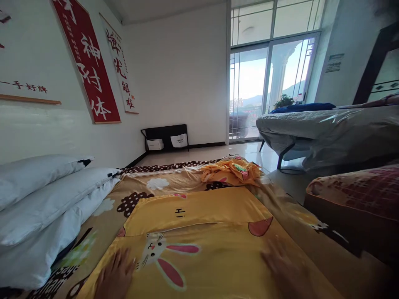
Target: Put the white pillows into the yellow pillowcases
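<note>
A yellow pillowcase [218,245] printed with a white rabbit lies spread out on the patterned bed cover, its flap with the word "Hi" at the far end. My left hand [115,272] rests flat on the near left part of it, fingers stretched out. On the near right part is my right hand [285,263], blurred, with its fingers apart over the cloth. Neither hand grips anything. Beyond the flap sits a crumpled orange cloth [232,171] with printed patches.
White pillows [52,211] are stacked at the left on the brown patterned bed cover [107,207]. A plastic-wrapped piece of furniture [314,124] stands at the right, above a red-and-brown padded edge [355,191]. A low black rack [166,137] is by the far wall, left of sliding glass doors [268,83].
</note>
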Demonstrator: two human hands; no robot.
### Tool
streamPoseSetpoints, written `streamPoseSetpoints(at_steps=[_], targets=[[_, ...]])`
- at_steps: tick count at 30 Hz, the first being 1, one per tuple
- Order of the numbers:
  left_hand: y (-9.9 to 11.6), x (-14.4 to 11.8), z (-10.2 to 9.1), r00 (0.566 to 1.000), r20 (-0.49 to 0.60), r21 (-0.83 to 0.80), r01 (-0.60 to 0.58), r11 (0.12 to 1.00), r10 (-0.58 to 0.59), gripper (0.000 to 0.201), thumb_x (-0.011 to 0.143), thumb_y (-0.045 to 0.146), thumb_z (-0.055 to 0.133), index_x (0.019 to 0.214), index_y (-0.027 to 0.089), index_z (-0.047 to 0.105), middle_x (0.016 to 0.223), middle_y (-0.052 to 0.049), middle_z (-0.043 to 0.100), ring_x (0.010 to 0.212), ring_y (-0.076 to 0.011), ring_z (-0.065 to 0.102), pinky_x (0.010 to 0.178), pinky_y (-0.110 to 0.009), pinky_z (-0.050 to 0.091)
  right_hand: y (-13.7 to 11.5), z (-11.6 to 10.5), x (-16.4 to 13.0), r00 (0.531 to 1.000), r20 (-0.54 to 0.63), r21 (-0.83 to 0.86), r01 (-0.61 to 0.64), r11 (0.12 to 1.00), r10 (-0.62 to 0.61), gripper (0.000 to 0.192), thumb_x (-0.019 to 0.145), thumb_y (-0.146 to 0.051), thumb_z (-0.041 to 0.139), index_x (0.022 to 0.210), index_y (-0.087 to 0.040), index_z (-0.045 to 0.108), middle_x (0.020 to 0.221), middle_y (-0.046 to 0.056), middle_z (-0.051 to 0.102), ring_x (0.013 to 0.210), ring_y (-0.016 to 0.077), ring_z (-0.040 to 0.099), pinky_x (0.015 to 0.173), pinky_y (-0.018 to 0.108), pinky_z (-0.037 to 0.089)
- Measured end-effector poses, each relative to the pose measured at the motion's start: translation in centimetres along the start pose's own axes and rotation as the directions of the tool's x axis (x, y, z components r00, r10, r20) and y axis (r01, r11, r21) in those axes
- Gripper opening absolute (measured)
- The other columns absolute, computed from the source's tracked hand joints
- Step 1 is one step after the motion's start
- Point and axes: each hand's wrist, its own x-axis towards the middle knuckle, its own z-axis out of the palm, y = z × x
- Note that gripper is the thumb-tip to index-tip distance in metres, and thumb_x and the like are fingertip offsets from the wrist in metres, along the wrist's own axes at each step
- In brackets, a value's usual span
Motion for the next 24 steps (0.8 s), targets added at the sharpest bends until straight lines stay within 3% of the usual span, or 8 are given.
streamPoseSetpoints(at_steps=[3,7,11,13,15,18,20,24], targets=[[0.0,0.0,-0.1,1.000,0.002,-0.030,-0.004,1.000,0.004,0.052,0.085,0.018,0.037,0.131,0.036,0.054,0.153,-0.001,0.033,0.141,-0.0338,0.026,0.105,-0.062,0.029,-9.7,-0.2,1.7,0.993,0.116,0.026,-0.029,0.999,0.026,0.055,0.094,-0.050,0.026,0.135,-0.025,0.052,0.141,0.014,0.048,0.134,0.0332,0.038,0.103,0.062,0.029],[-0.2,-0.1,-0.5,1.000,0.001,-0.068,0.012,0.998,-0.012,0.048,0.086,0.022,0.039,0.130,0.032,0.056,0.152,-0.004,0.035,0.141,-0.0340,0.026,0.107,-0.061,0.029,-23.1,0.4,2.4,0.932,0.265,0.330,0.153,0.931,-0.248,0.060,0.095,-0.054,0.032,0.150,-0.030,0.025,0.155,0.004,0.024,0.142,0.0261,0.022,0.111,0.053,0.028],[-0.1,-0.4,-0.7,1.000,0.004,0.011,-0.003,1.000,0.003,0.050,0.087,0.019,0.038,0.131,0.035,0.054,0.152,-0.003,0.034,0.141,-0.0335,0.025,0.107,-0.058,0.031,-30.2,4.2,0.5,0.835,0.371,0.499,0.189,0.846,-0.406,0.065,0.091,-0.053,0.044,0.149,-0.031,0.025,0.155,0.004,0.019,0.141,0.0293,0.023,0.112,0.054,0.029],[0.0,-0.4,-0.6,1.000,0.005,0.033,-0.001,0.999,0.001,0.052,0.086,0.018,0.037,0.132,0.036,0.054,0.152,-0.002,0.034,0.141,-0.0331,0.026,0.106,-0.058,0.032,-30.9,6.2,-0.7,0.758,0.457,0.527,0.190,0.828,-0.465,0.067,0.088,-0.055,0.047,0.147,-0.026,0.033,0.153,0.009,0.024,0.140,0.0324,0.023,0.113,0.057,0.025],[-0.1,-0.2,-0.3,1.000,0.002,0.027,0.003,1.000,-0.003,0.052,0.087,0.018,0.036,0.132,0.036,0.053,0.152,-0.001,0.034,0.141,-0.0323,0.026,0.106,-0.058,0.032,-30.4,7.1,-1.3,0.724,0.486,0.540,0.191,0.820,-0.489,0.069,0.086,-0.058,0.049,0.145,-0.024,0.037,0.152,0.010,0.026,0.140,0.0338,0.022,0.113,0.058,0.021],[-0.4,0.5,0.7,0.999,-0.023,-0.031,0.034,0.999,-0.035,0.050,0.087,0.023,0.037,0.134,0.033,0.052,0.151,-0.001,0.036,0.142,-0.0306,0.025,0.108,-0.057,0.030,-27.8,6.2,-1.1,0.758,0.456,0.528,0.191,0.828,-0.466,0.067,0.085,-0.061,0.051,0.143,-0.030,0.040,0.151,0.007,0.030,0.139,0.0323,0.027,0.113,0.057,0.024],[-0.8,0.8,1.9,0.991,-0.068,-0.130,0.106,0.986,-0.116,0.051,0.089,0.028,0.032,0.137,0.022,0.049,0.149,-0.005,0.040,0.141,-0.0266,0.030,0.112,-0.049,0.030,-24.8,4.7,-0.7,0.780,0.460,0.473,0.189,0.861,-0.424,0.062,0.086,-0.059,0.049,0.141,-0.032,0.043,0.150,0.005,0.033,0.139,0.0315,0.028,0.113,0.057,0.025],[-1.9,0.0,5.3,0.953,-0.215,-0.302,0.142,0.942,-0.213,0.063,0.089,0.035,0.018,0.132,0.007,0.054,0.140,-0.009,0.052,0.133,-0.0211,0.043,0.113,-0.036,0.031,-14.8,2.1,-1.5,0.843,0.486,0.235,0.128,0.964,-0.230,0.059,0.090,-0.056,0.041,0.142,-0.031,0.041,0.150,0.004,0.032,0.137,0.0307,0.032,0.110,0.057,0.032]])
